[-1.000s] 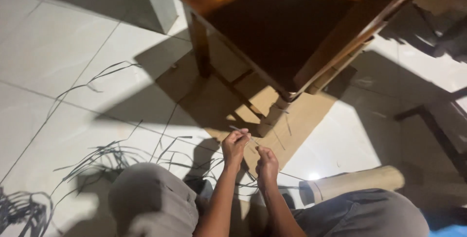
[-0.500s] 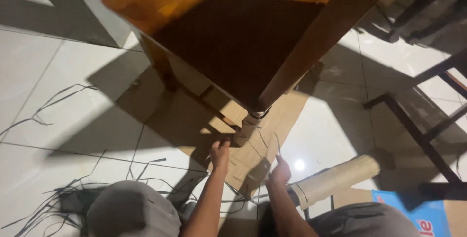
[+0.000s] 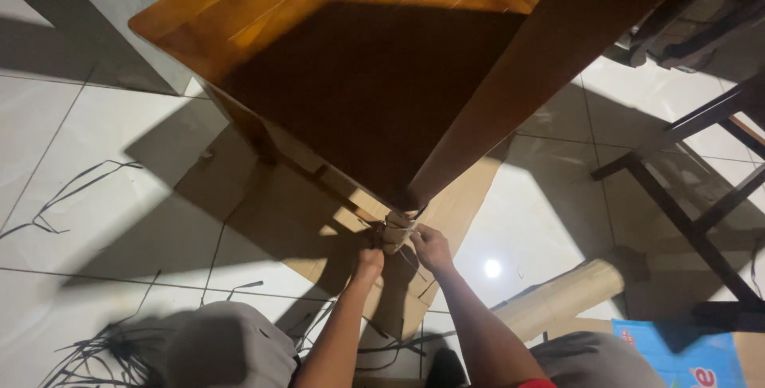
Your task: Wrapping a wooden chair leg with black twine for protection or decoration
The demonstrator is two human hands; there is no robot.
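A seated person works at the foot of a wooden table (image 3: 351,61) standing on flattened cardboard (image 3: 263,205) over a tiled floor (image 3: 72,221). The left hand (image 3: 368,263) is clenched around the base of the table leg (image 3: 396,231); the right hand (image 3: 431,247) pinches a thin strip (image 3: 405,233) against that leg. Loose dark strips (image 3: 103,348) lie scattered near the person's knee, and a cardboard roll (image 3: 566,296) rests just beside the right arm.

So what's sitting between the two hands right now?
In the head view, the wrapped bottom of the wooden table's leg stands between the left hand and the right hand. Both hands are up against it, with thin strands around it.
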